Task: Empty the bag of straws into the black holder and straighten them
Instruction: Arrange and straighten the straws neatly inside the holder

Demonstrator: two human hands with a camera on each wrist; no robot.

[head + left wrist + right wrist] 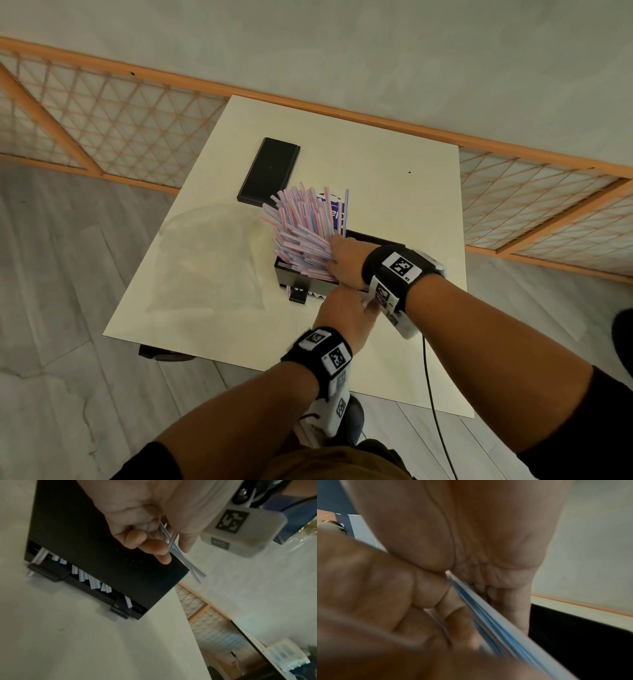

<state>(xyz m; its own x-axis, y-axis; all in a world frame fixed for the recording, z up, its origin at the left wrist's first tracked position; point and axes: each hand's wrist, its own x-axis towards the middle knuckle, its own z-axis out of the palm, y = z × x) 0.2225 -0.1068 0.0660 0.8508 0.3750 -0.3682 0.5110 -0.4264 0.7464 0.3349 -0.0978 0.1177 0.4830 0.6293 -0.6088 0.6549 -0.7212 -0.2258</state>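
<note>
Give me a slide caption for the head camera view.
Both hands gather striped straws splayed from the black holder.

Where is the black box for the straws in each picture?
Head view: the black rectangular plastic holder sits in the middle of the white table, under the fanned straws, just beyond both hands.
Left wrist view: the holder fills the upper left, behind the left hand.
Right wrist view: only a black edge at lower right, probably the holder.
Shared landmark: the striped straws, seen in all three.
</note>
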